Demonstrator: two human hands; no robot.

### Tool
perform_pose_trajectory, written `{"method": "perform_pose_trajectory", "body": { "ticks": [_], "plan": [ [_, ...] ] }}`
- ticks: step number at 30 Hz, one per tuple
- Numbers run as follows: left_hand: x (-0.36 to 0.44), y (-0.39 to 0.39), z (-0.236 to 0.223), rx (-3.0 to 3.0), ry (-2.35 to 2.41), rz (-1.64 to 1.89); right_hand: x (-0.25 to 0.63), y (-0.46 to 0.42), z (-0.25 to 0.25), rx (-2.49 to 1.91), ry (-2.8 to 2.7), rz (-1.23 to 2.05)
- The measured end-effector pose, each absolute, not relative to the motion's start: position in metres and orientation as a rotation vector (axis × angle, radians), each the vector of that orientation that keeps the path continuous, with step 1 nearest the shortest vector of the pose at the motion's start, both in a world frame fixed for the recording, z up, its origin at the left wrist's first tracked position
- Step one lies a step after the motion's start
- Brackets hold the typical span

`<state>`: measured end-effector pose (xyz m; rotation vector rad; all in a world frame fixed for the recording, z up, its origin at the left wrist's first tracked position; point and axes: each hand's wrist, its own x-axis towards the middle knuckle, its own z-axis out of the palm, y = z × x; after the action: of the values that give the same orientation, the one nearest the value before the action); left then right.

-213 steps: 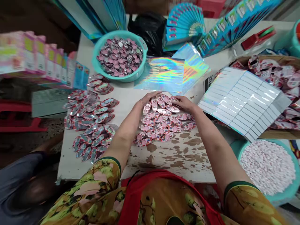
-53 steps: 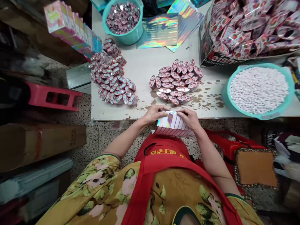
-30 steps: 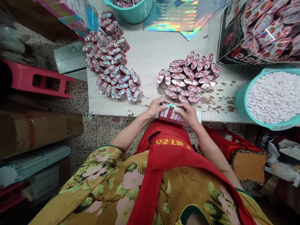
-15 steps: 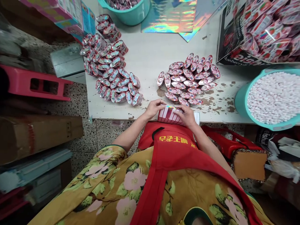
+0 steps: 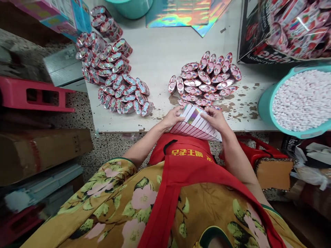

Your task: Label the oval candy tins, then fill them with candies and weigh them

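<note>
Grips [image 5: 171,117] [image 5: 217,119] pinch sheet [image 5: 196,120] — tub [image 5: 265,107], white pieces [image 5: 302,98]

Apron [image 5: 190,168], below left hand [image 5: 172,117] and right hand [image 5: 214,117], is showing yellow 王老吉 upside down, other characters folding. Carton [image 5: 254,43], up-right of right hand, is showing partial "lueberry" and "eish". Dark package [image 5: 292,144], lower right of right hand, is showing partial "ishui".

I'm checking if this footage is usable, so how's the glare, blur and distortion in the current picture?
Head view: rainbow glare on the foil sheets, with a smaller sheen on the striped sheet; head view: left hand and right hand look fairly sharp; head view: the cardboard box at left looks soft and stretched, probably from a wide lens.
</note>
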<state>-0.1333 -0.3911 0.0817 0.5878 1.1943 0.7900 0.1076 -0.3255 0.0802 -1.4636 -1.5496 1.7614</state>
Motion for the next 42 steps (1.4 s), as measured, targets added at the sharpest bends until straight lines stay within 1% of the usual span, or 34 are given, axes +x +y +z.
{"method": "perform_pose_trajectory", "body": {
  "ticks": [4,6,8,11,13,16,18,20,24,29,32,38,42],
  "plan": [
    [-0.115,-0.369,0.095,0.734,1.126,0.78,0.135,-0.312,0.107,-1.334,-1.524,2.092],
    [-0.106,-0.363,0.094,0.775,1.091,0.761,0.148,-0.308,0.114,-1.296,-1.515,2.151],
    [-0.099,-0.362,0.089,0.797,1.08,0.772,0.157,-0.309,0.113,-1.327,-1.487,2.088],
    [-0.095,-0.373,0.083,0.845,1.119,0.759,0.164,-0.318,0.107,-1.443,-1.415,1.851],
    [-0.096,-0.381,0.086,0.962,1.226,0.741,0.163,-0.328,0.102,-1.458,-1.428,1.743],
    [-0.098,-0.382,0.096,1.32,1.406,0.815,0.154,-0.342,0.099,-1.406,-1.504,1.704],
    [-0.098,-0.373,0.104,1.574,1.367,0.816,0.147,-0.348,0.098,-1.368,-1.526,1.696],
    [-0.096,-0.36,0.109,1.702,1.243,0.707,0.141,-0.349,0.099,-1.341,-1.521,1.693],
    [-0.098,-0.339,0.12,1.558,1.1,0.532,0.137,-0.345,0.107,-1.286,-1.542,1.69],
    [-0.111,-0.329,0.151,1.384,1.025,0.535,0.137,-0.337,0.129,-1.279,-1.696,1.492],
    [-0.115,-0.324,0.165,1.404,1.062,0.542,0.136,-0.333,0.141,-1.299,-1.714,1.451],
    [-0.116,-0.318,0.162,1.543,1.06,0.642,0.131,-0.322,0.149,-1.304,-1.748,1.464],
    [-0.119,-0.314,0.157,1.638,1.11,0.604,0.128,-0.315,0.146,-1.305,-1.763,1.451]
  ]
}}
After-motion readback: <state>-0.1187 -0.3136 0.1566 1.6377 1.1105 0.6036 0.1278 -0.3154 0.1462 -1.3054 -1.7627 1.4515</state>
